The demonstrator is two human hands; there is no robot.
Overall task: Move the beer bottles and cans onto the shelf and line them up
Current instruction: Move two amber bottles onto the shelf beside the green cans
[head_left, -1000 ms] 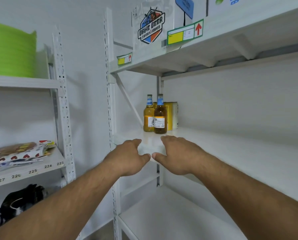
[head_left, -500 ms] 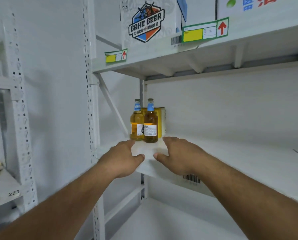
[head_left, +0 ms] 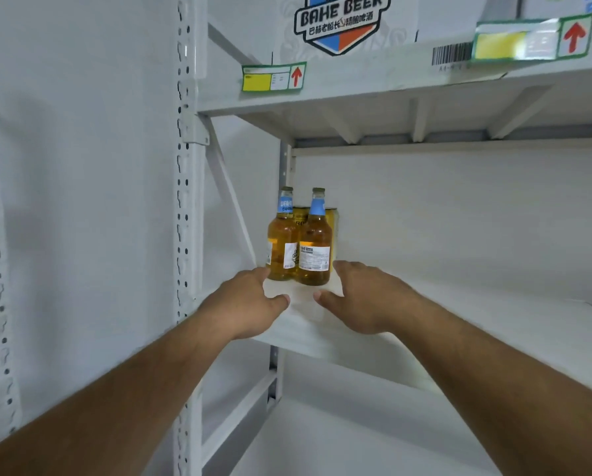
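Two amber beer bottles with blue neck labels stand side by side at the left end of the white shelf (head_left: 459, 324): the left bottle (head_left: 282, 242) and the right bottle (head_left: 315, 245). Yellow cans (head_left: 332, 221) stand right behind them, mostly hidden. My left hand (head_left: 250, 305) reaches over the shelf's front edge, its fingertips close to the left bottle's base. My right hand (head_left: 363, 297) lies just right of the right bottle, fingers stretched forward. Neither hand holds anything.
A white "BAHE BEER" carton (head_left: 342, 25) sits on the shelf above, whose edge carries yellow price tags (head_left: 274, 77). A perforated upright post (head_left: 184, 201) stands to the left. A lower white shelf (head_left: 356, 438) lies beneath.
Both hands have advanced along the shelf toward the two bottles, and the view has come closer and shifted right. The bottles have stayed in place.
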